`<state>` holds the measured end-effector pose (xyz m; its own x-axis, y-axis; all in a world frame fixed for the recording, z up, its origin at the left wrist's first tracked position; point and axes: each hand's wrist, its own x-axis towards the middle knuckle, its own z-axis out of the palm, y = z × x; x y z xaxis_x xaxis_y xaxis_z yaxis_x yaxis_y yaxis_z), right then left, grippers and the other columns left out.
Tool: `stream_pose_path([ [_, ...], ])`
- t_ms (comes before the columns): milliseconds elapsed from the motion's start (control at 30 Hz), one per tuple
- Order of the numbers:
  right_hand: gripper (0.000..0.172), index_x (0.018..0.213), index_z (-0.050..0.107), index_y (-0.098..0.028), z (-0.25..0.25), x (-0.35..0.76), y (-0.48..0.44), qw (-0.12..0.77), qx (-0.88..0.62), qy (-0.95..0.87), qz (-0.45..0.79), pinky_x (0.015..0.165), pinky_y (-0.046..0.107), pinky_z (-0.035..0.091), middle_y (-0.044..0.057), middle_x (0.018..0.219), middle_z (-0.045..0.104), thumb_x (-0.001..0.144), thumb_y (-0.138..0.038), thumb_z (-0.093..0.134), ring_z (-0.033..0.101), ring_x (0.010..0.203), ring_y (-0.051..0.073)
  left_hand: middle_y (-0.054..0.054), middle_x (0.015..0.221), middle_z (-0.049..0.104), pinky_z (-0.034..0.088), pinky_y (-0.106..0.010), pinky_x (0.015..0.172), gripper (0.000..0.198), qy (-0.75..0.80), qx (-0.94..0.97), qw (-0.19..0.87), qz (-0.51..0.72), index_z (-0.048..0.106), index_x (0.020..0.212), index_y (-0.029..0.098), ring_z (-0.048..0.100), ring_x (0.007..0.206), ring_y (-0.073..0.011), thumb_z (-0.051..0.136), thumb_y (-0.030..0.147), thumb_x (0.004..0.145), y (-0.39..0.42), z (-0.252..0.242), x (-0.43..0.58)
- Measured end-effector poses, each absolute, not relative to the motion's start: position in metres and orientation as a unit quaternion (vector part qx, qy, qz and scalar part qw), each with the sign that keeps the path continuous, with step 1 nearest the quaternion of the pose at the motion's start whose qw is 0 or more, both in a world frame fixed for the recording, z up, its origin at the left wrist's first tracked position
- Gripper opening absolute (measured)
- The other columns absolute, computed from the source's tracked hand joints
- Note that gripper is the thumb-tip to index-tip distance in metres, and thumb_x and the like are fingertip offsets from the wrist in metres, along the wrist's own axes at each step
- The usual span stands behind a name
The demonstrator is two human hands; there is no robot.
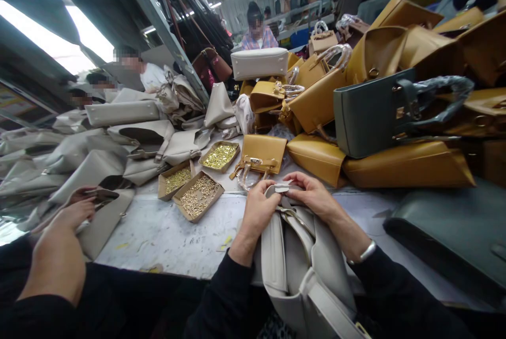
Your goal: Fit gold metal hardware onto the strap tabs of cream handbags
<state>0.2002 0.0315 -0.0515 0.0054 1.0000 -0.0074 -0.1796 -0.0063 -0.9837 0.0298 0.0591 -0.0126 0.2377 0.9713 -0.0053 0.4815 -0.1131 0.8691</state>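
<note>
A light grey handbag [332,254] rests at the table's front edge, its open top facing me and a strap hanging toward the bottom right. At its far end, my left hand [259,207] pinches a grey strap end [281,188] from the left. My right hand [310,194] has its fingers closed on the same strap end from the right. Just beyond my hands lies a small mustard handbag [263,150] with plastic-wrapped handles.
Three cardboard trays [216,190] of small gold metal parts stand left of centre. Mustard bags and a dark green bag [367,112] are piled right. Grey bags [87,154] fill the left, where another person's hands [75,215] hold one. More people sit behind.
</note>
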Motion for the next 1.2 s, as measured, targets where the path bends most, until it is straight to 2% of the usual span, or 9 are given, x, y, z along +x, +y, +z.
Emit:
stream_pose_path([
  [167, 0.043, 0.096, 0.065, -0.017, -0.047, 0.202, 0.032, 0.523, -0.432, -0.389, 0.623, 0.075, 0.026, 0.050, 0.002, 0.091, 0.072, 0.064, -0.037, 0.087, 0.065, 0.079, 0.016, -0.002, 0.087, 0.074, 0.053, -0.024, 0.077, 0.032, 0.532, 0.645, 0.452, 0.312, 0.074, 0.104, 0.012, 0.068, 0.081, -0.0178, 0.068, 0.013, 0.073, 0.062, -0.019, 0.029],
  [300, 0.044, 0.094, 0.066, -0.017, -0.048, 0.203, 0.031, 0.527, -0.429, -0.385, 0.625, 0.075, 0.026, 0.050, 0.001, 0.090, 0.072, 0.061, -0.036, 0.089, 0.065, 0.079, 0.015, -0.004, 0.089, 0.075, 0.053, -0.025, 0.079, 0.032, 0.533, 0.645, 0.446, 0.317, 0.076, 0.103, 0.012, 0.069, 0.085, -0.0192, 0.069, 0.013, 0.072, 0.060, -0.018, 0.029],
  [400, 0.038, 0.094, 0.069, -0.018, -0.051, 0.200, 0.026, 0.561, -0.435, -0.424, 0.562, 0.082, 0.029, 0.052, 0.002, 0.094, 0.071, 0.068, -0.040, 0.087, 0.065, 0.087, 0.018, -0.004, 0.091, 0.076, 0.052, -0.025, 0.080, 0.028, 0.516, 0.654, 0.450, 0.322, 0.077, 0.098, 0.012, 0.069, 0.085, -0.0192, 0.065, 0.012, 0.073, 0.057, -0.016, 0.028],
  [500, 0.033, 0.097, 0.070, -0.020, -0.054, 0.197, 0.019, 0.577, -0.460, -0.451, 0.501, 0.083, 0.031, 0.053, 0.003, 0.095, 0.072, 0.074, -0.040, 0.083, 0.066, 0.089, 0.020, -0.004, 0.087, 0.075, 0.051, -0.024, 0.073, 0.026, 0.484, 0.652, 0.480, 0.330, 0.078, 0.093, 0.012, 0.067, 0.080, -0.0177, 0.061, 0.011, 0.074, 0.053, -0.017, 0.026],
  [633, 0.027, 0.099, 0.072, -0.022, -0.057, 0.192, 0.010, 0.586, -0.511, -0.471, 0.417, 0.086, 0.033, 0.054, 0.003, 0.096, 0.073, 0.080, -0.038, 0.080, 0.067, 0.091, 0.022, -0.003, 0.088, 0.075, 0.050, -0.022, 0.071, 0.027, 0.476, 0.640, 0.483, 0.362, 0.077, 0.095, 0.013, 0.067, 0.078, -0.0167, 0.062, 0.011, 0.073, 0.046, -0.020, 0.024],
  [800, 0.019, 0.104, 0.070, -0.023, -0.056, 0.187, -0.003, 0.586, -0.511, -0.539, 0.326, 0.082, 0.034, 0.058, 0.005, 0.098, 0.074, 0.090, -0.036, 0.071, 0.070, 0.088, 0.022, -0.001, 0.087, 0.074, 0.049, -0.023, 0.074, 0.026, 0.469, 0.656, 0.423, 0.413, 0.076, 0.098, 0.017, 0.065, 0.080, -0.0166, 0.061, 0.012, 0.077, 0.032, -0.025, 0.026],
  [933, 0.010, 0.103, 0.070, -0.025, -0.049, 0.180, -0.013, 0.573, -0.483, -0.639, 0.174, 0.082, 0.034, 0.057, 0.004, 0.097, 0.072, 0.095, -0.025, 0.064, 0.069, 0.088, 0.021, -0.003, 0.088, 0.073, 0.050, -0.026, 0.076, 0.019, 0.477, 0.651, 0.378, 0.454, 0.075, 0.094, 0.018, 0.065, 0.083, -0.0184, 0.063, 0.014, 0.080, 0.019, -0.025, 0.024],
  [1067, 0.021, 0.105, 0.067, -0.027, -0.038, 0.168, -0.018, 0.558, -0.427, -0.708, 0.076, 0.080, 0.034, 0.055, 0.003, 0.097, 0.071, 0.095, -0.011, 0.060, 0.069, 0.089, 0.020, -0.004, 0.095, 0.074, 0.051, -0.030, 0.082, 0.025, 0.479, 0.645, 0.323, 0.500, 0.074, 0.100, 0.019, 0.066, 0.091, -0.0217, 0.063, 0.011, 0.079, 0.003, -0.022, 0.013],
  [1200, 0.025, 0.105, 0.065, -0.027, -0.033, 0.148, -0.018, 0.534, -0.380, -0.753, 0.055, 0.082, 0.035, 0.055, 0.004, 0.099, 0.072, 0.093, -0.006, 0.060, 0.070, 0.091, 0.021, -0.004, 0.094, 0.073, 0.050, -0.032, 0.083, 0.029, 0.487, 0.633, 0.267, 0.539, 0.072, 0.100, 0.018, 0.066, 0.090, -0.0224, 0.062, 0.007, 0.076, -0.008, -0.026, -0.007],
])
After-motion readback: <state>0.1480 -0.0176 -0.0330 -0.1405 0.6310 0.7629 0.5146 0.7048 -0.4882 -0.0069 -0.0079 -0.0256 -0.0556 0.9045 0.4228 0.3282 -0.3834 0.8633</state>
